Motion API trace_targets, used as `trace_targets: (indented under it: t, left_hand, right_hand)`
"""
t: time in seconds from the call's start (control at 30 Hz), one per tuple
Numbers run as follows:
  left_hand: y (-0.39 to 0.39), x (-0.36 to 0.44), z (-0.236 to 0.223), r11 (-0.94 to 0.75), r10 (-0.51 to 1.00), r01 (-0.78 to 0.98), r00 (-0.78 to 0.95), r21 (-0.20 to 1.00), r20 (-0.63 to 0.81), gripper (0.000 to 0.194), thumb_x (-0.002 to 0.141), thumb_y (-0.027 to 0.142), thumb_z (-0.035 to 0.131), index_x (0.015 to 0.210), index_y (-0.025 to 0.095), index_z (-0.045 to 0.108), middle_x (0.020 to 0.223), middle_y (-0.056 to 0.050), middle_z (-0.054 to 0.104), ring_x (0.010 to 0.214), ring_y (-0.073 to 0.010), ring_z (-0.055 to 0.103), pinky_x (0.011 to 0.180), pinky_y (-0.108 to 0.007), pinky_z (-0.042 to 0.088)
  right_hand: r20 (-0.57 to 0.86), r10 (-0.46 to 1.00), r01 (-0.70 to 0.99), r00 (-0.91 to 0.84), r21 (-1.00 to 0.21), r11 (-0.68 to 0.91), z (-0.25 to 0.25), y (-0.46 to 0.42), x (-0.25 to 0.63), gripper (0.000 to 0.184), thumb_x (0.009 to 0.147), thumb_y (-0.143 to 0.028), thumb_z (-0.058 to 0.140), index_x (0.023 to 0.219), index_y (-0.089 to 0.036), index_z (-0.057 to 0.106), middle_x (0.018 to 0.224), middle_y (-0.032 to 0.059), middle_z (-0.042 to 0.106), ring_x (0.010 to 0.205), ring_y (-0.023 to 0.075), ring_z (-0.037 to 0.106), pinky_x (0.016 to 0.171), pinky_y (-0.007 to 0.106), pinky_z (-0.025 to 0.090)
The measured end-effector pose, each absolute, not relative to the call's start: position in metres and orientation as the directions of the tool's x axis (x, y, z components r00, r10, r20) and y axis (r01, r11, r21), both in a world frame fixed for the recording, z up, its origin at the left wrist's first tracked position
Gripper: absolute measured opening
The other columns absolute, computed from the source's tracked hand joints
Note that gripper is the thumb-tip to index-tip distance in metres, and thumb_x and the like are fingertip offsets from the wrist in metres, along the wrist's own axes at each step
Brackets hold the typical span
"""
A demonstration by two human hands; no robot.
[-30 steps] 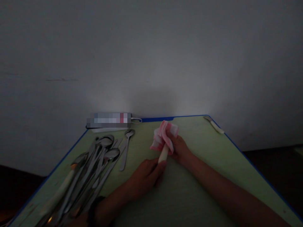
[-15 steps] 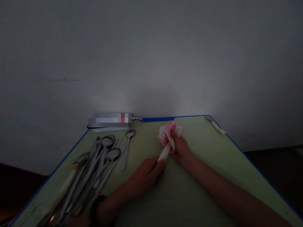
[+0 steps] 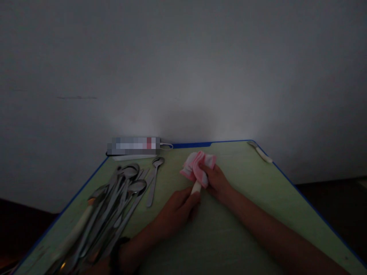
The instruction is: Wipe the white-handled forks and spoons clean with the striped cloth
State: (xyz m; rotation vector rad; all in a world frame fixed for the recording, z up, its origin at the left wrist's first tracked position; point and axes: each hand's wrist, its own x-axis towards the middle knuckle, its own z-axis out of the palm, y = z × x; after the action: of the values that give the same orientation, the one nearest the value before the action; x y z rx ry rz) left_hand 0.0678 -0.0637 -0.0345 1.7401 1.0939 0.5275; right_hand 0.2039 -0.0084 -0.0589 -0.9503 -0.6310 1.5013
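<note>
Over the middle of the table, my left hand [image 3: 182, 206] is closed around a pale, cream-coloured handle [image 3: 196, 187]. A pink-and-white cloth [image 3: 197, 167] is folded over the far end of that utensil, so its head is hidden. My right hand [image 3: 217, 179] grips the cloth, with the thumb pressed on top. Left of my hands lies a heap of metal spoons and other cutlery [image 3: 126, 194]. One spoon [image 3: 153, 183] rests a little apart at the heap's right side. My left forearm passes over the heap's near end.
A utensil with a cream handle [image 3: 262, 153] lies at the table's far right corner. At the back left stands a blurred-out box-like object [image 3: 134, 146] with a white cord [image 3: 167, 145]. The pale green table [image 3: 237, 160] has a blue edge and meets a grey wall [image 3: 186, 68].
My right hand and the cloth shifted right and up along the handle, then came back left and down, covering more of it. My left hand has kept its hold in nearly the same place.
</note>
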Motion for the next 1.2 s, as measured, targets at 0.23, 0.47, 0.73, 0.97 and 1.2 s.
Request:
trace_targets:
  t: [0.23,0.47,0.73,0.97,1.2]
  left_hand:
    - [-0.062,0.069,-0.037,-0.158,0.874,0.499,0.472,0.852,-0.115,0.038,0.090,0.044,0.030,0.067,0.018,0.045,0.056,0.005,0.045,0.051,-0.0103,0.041,0.049,-0.021,0.031]
    - [-0.064,0.067,-0.028,-0.285,0.798,0.530,0.593,0.798,-0.109,0.034,0.090,0.040,0.030,0.075,0.017,0.051,0.068,0.001,0.056,0.062,-0.0135,0.050,0.058,-0.023,0.036]
    - [-0.066,0.068,-0.030,-0.270,0.803,0.525,0.585,0.807,-0.112,0.036,0.091,0.040,0.027,0.078,0.018,0.052,0.067,0.001,0.055,0.059,-0.0136,0.049,0.057,-0.023,0.037]
    - [-0.063,0.069,-0.033,-0.261,0.846,0.504,0.531,0.823,-0.057,0.035,0.091,0.039,0.027,0.081,0.017,0.052,0.069,0.000,0.055,0.062,-0.0141,0.049,0.060,-0.024,0.039]
    - [-0.066,0.070,-0.032,-0.305,0.855,0.504,0.519,0.808,-0.001,0.033,0.090,0.039,0.031,0.082,0.018,0.055,0.072,-0.002,0.059,0.072,-0.0173,0.052,0.074,-0.027,0.041]
  right_hand:
    - [-0.102,0.995,-0.468,0.020,-0.880,-0.081,-0.062,-0.002,0.209,0.031,0.063,-0.033,0.068,0.088,-0.016,0.061,0.084,0.0032,0.066,0.075,0.0153,0.060,0.073,0.030,0.045]
    - [-0.116,0.979,-0.330,0.170,-0.942,-0.054,-0.067,-0.001,0.212,0.046,0.066,-0.060,0.056,0.073,-0.015,0.061,0.061,0.0023,0.060,0.052,0.0118,0.050,0.048,0.023,0.037]
    - [-0.189,0.980,-0.481,0.056,-0.866,-0.140,-0.059,-0.005,0.211,0.051,0.066,-0.066,0.051,0.072,-0.016,0.059,0.054,-0.0009,0.055,0.046,0.0098,0.044,0.044,0.022,0.034]
    - [-0.142,0.984,-0.417,-0.104,-0.893,-0.173,-0.063,-0.008,0.210,0.039,0.063,-0.052,0.065,0.074,-0.015,0.061,0.066,0.0028,0.063,0.056,0.0122,0.052,0.056,0.025,0.040]
    - [-0.125,0.975,-0.485,-0.183,-0.851,-0.200,-0.059,-0.008,0.214,0.034,0.061,-0.039,0.071,0.085,-0.017,0.062,0.078,0.0033,0.066,0.071,0.0160,0.059,0.070,0.029,0.045]
